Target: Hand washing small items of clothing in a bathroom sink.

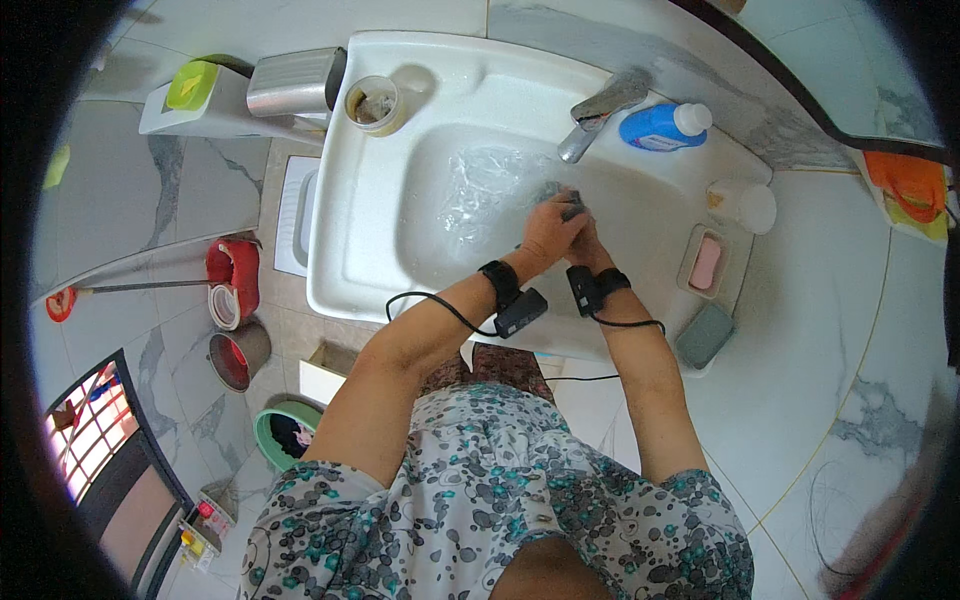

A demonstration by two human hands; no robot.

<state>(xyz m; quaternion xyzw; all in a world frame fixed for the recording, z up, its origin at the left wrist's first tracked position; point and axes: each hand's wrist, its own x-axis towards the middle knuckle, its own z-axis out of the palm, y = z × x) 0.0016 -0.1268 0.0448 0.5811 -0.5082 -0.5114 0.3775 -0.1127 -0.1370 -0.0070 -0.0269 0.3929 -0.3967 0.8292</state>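
Observation:
Over the basin of a white ceramic sink, my left hand and my right hand are pressed together. A dark grey cloth-like item is bunched between them; its exact kind cannot be told. My left hand's fingers are closed around it, while my right hand is partly hidden behind the left. Just above them is the spout of a chrome faucet. Rippling water lies in the basin to the left of my hands. Black straps with small black boxes and cables are around both wrists.
Along the sink's back rim stand a plastic cup and a blue bottle with white cap. At the right are a clear container, pink soap in a dish and a grey-green box. A mirror edge juts in above.

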